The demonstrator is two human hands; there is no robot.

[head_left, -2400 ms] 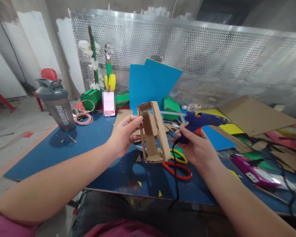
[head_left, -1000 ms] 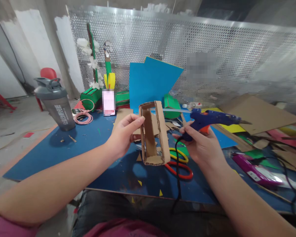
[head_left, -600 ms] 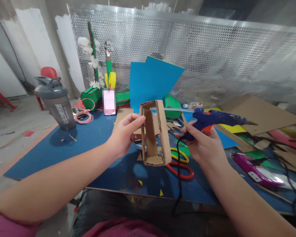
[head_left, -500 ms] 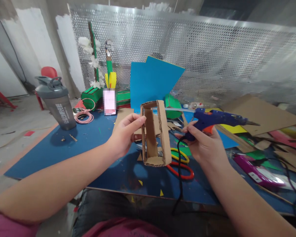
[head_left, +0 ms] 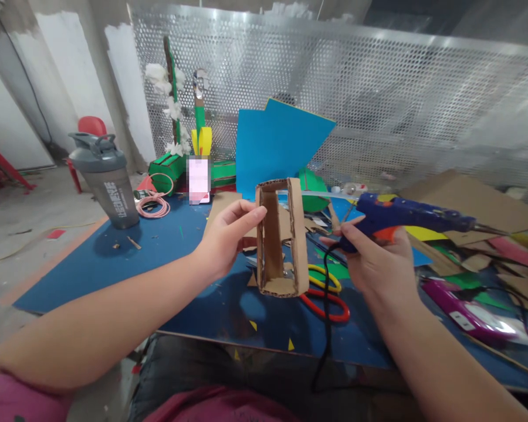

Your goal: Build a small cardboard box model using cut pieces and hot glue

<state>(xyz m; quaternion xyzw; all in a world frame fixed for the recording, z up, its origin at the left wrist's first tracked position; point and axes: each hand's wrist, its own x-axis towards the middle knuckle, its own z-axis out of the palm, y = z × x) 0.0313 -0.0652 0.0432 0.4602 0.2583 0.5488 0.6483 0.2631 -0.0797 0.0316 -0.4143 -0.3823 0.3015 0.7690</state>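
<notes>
A hollow cardboard frame (head_left: 301, 240) is held above the blue table (head_left: 114, 281), its left side pinched in the left hand (head_left: 229, 234). The right hand (head_left: 378, 258) grips a blue glue gun (head_left: 400, 212), nozzle rightward; whether the glue stick (head_left: 328, 194) touches the frame is hard to tell. A grey bottle (head_left: 114, 196) stands well left.

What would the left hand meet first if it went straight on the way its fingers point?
First the cardboard frame that the left hand holds by one edge. Past that, the translucent stick at the back of the glue gun seems next, though depth is unclear.
</notes>
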